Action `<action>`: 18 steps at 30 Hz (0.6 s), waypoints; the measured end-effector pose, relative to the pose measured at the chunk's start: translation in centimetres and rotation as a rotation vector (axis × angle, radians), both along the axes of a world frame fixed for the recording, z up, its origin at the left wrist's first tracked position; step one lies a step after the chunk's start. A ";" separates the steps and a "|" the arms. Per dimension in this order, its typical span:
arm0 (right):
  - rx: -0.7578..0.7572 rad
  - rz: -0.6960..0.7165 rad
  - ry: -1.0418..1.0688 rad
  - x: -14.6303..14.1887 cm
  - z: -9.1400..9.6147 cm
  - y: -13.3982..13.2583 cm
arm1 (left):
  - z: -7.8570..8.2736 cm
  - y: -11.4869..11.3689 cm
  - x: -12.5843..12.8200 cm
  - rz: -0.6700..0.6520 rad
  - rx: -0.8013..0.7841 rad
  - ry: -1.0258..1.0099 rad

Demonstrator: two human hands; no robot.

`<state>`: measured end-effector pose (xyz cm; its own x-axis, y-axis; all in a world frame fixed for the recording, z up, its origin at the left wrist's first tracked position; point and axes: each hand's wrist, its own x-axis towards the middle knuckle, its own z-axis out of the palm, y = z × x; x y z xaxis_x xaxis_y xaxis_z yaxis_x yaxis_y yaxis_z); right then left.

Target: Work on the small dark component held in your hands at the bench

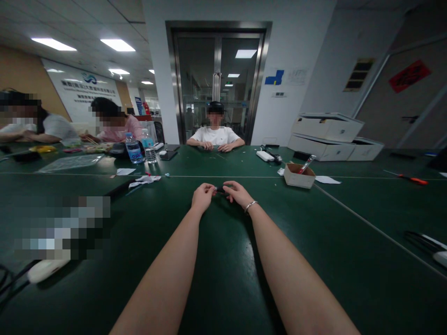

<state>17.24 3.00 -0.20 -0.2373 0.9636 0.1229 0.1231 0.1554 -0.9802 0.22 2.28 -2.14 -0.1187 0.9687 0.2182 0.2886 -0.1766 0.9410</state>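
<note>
Both of my arms reach forward over the dark green table [223, 260]. Between my hands is a small black object [220, 189], too small to name. My left hand [203, 197] pinches its left end with thumb and fingertips, where a bit of something lighter shows. On the other end are the closed fingers of my right hand [239, 193], which has a silver bracelet [250, 205] at the wrist. The fingers cover much of the object.
Right of my hands stands a small open cardboard box [299, 179]; white boxes [324, 135] are stacked behind. Water bottles [134, 150] and crumpled paper [145, 180] lie left. A screwdriver [412, 179] is far right. A person [215, 137] sits opposite, two more at left.
</note>
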 end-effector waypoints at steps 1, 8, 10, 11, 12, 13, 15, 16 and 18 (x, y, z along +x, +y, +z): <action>0.001 0.009 -0.014 0.0 0.0 0.0 | 0.0 0.0 0.0 0.000 0.004 0.003; 0.056 0.074 -0.031 0.3 -0.1 0.2 | 0.1 -0.1 0.0 0.002 -0.023 0.021; 0.063 0.086 -0.025 0.4 -0.2 0.3 | 0.2 -0.1 0.0 0.001 -0.037 0.022; 0.067 0.090 -0.021 0.4 -0.3 0.3 | 0.2 -0.1 0.0 -0.004 -0.044 0.020; 0.068 0.093 -0.016 0.4 -0.3 0.4 | 0.2 -0.1 0.0 -0.009 -0.048 0.019; 0.069 0.094 -0.011 0.4 -0.4 0.4 | 0.3 -0.2 0.0 -0.015 -0.051 0.018; 0.067 0.094 -0.001 0.4 -0.4 0.4 | 0.3 -0.2 0.0 -0.024 -0.054 0.019; 0.065 0.093 0.002 0.4 -0.4 0.4 | 0.4 -0.3 0.0 -0.023 -0.056 0.021; 0.062 0.092 0.006 0.4 -0.3 0.2 | 0.4 -0.4 0.0 -0.011 -0.060 0.029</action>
